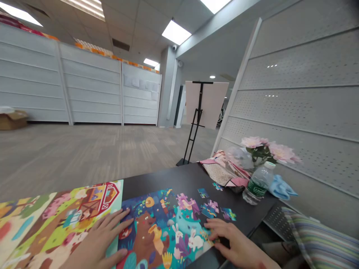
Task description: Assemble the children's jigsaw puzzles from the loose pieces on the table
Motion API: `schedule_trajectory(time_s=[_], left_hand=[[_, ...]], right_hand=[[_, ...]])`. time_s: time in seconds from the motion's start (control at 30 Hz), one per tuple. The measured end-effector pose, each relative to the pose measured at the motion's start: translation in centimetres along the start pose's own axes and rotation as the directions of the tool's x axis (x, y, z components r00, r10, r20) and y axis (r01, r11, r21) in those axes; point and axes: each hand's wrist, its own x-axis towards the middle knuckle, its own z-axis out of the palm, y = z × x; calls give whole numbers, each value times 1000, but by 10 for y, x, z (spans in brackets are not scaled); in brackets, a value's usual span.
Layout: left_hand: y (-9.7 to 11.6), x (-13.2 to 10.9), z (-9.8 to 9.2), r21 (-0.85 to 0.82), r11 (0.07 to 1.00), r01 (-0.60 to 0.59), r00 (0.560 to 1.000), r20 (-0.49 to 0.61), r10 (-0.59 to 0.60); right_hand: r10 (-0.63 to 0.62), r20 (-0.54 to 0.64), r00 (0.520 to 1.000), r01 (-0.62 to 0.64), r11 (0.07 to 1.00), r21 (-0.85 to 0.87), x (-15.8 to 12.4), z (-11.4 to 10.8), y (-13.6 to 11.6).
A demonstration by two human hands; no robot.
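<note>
A colourful jigsaw puzzle (161, 228) with a bear, white rabbits and a blue animal lies largely assembled on the dark table. My left hand (102, 239) rests with spread fingers across the puzzle's left edge and the farm-scene picture (70, 215) beside it. At the puzzle's lower right edge, my right hand (228, 239) has its fingertips and thumb gathered about a small puzzle piece (208, 235), partly hidden by the fingers. Several loose pieces lie beyond that hand, among them a blue piece (203, 192) and a purple-green one (229, 213).
A water bottle (258, 184) stands at the table's right, near pink flowers (280, 152), a patterned cloth (220, 170) and a blue cloth (282, 187). A striped cushion (325, 235) is at lower right. Behind the dark table (168, 179) stands an easel (193, 136).
</note>
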Motion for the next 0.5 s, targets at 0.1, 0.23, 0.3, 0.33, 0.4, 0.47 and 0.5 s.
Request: schedule_trajectory(time_s=[0.1,0.23,0.3,0.33,0.4,0.47,0.5], left_hand=[[-1,1,-1,-16,1000,-8,1000,-9,7],[0,4,-5,-5,1000,-6,1000,5,6],[2,4,-7,10,1000,0,1000,23,0],[4,5,-8,13,1000,4,1000,29,-4],[6,4,-8,5,1000,11,1000,23,-11],[7,4,-8,-9,1000,27,1000,-9,-27],[8,4,-8,-14,999,29,999,-17,-29]], right_hand=[[6,20,1000,-5,1000,-31,2,-3,-9],[-7,52,999,11,996,-85,8,-11,-29],[-33,81,996,42,992,-117,10,-16,-40],[-42,93,995,55,990,-133,11,-18,-45],[-50,103,993,66,986,-156,13,-20,-52],[-49,93,995,64,984,-164,13,-20,-54],[-45,80,996,58,984,-166,14,-19,-54]])
